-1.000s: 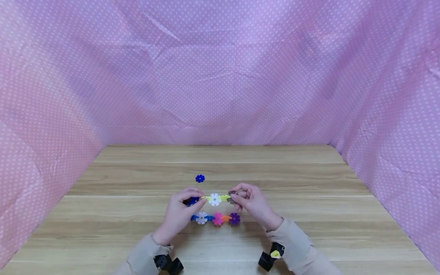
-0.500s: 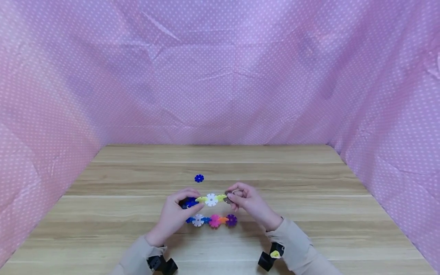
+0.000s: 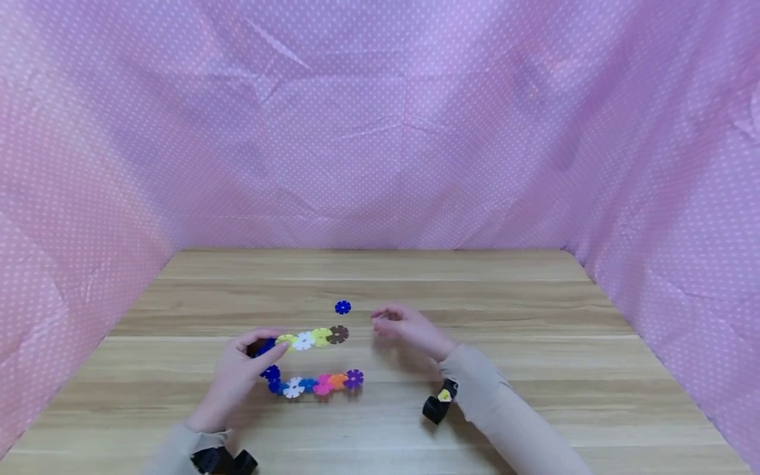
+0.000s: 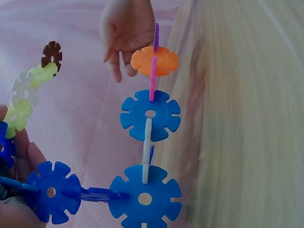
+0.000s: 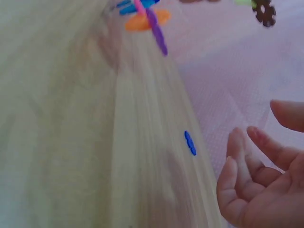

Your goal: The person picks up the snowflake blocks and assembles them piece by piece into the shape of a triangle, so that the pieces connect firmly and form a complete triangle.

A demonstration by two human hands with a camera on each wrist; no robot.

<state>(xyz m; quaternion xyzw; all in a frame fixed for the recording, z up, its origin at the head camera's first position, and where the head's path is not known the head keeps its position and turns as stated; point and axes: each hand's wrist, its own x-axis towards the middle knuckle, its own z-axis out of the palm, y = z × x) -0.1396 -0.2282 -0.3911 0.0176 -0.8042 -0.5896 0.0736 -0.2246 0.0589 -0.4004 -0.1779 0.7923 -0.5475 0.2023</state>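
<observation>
In the head view my left hand [image 3: 240, 369] pinches a U-shaped chain of notched plastic snowflake discs near its blue bend. One branch runs right through yellow and white discs to a brown disc [image 3: 338, 334]. The lower branch passes white, blue, pink and orange discs and ends at a purple disc [image 3: 354, 378]. Close up in the left wrist view, the blue discs [image 4: 53, 192] interlock by their slots beside my fingers. My right hand [image 3: 410, 330] is off the chain, holding nothing, its fingers loosely bent. A single blue snowflake disc [image 3: 342, 307] lies on the table near it.
The wooden table [image 3: 505, 297] spreads out on all sides of the hands. Pink dotted cloth [image 3: 380, 132] hangs behind it and along both sides. Each wrist wears a black camera, such as the right wrist camera [image 3: 437, 409].
My right hand has let go of the brown disc and drawn slightly up and left. The left hand has carried the chain leftward, so both branches show more fully. The loose blue disc stays put.
</observation>
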